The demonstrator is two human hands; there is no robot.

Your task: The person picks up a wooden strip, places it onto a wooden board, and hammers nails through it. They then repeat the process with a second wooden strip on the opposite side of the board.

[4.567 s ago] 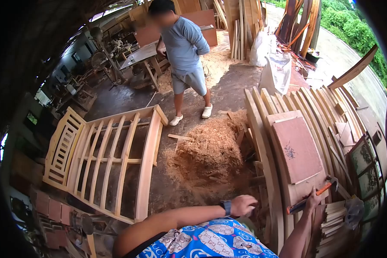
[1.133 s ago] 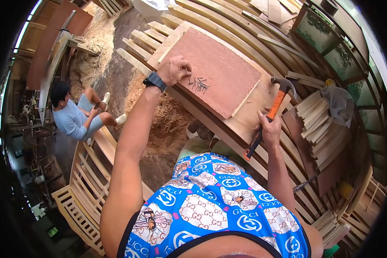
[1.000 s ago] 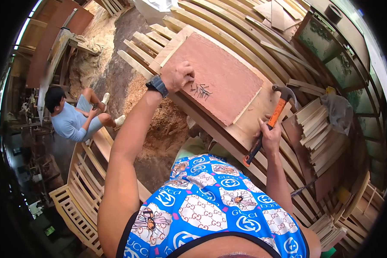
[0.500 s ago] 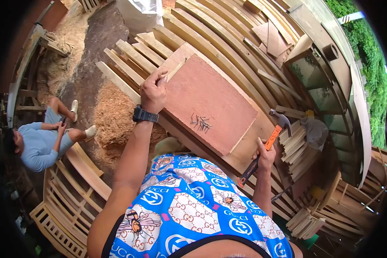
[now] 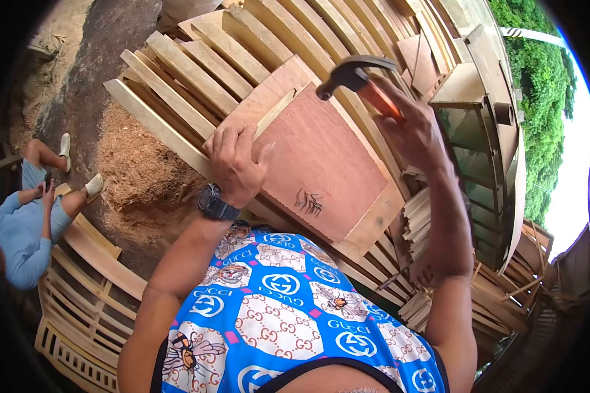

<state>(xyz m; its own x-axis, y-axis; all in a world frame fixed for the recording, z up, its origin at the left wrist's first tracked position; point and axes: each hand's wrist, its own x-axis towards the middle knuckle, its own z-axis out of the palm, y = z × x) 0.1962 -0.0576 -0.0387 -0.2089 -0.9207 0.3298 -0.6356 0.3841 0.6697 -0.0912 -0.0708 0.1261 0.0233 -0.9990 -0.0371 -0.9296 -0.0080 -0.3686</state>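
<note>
My right hand [image 5: 413,128] is raised above the far right side of the panel, gripping a claw hammer [image 5: 364,78] with an orange and black handle. My left hand [image 5: 239,160], with a dark watch on its wrist, is at the left edge of a reddish plywood panel [image 5: 328,157]. Its fingers bend over the near end of a thin pale wooden strip [image 5: 276,111], and its thumb sticks out over the panel. Part of the grip is hidden. A small pile of nails [image 5: 309,202] lies on the panel, which rests on a larger wooden board [image 5: 377,219].
Long timber pieces [image 5: 196,75] lie beneath and beyond the board. A sawdust heap [image 5: 137,157] is at left, near a seated person [image 5: 29,226] with a phone. Slatted wooden furniture [image 5: 85,308] stands lower left. Glass-panelled frames [image 5: 475,144] stand at right.
My right hand has lifted the hammer from low beside the board to above the panel's far side. My left hand's fingers have shifted from a fist to bending over the edge.
</note>
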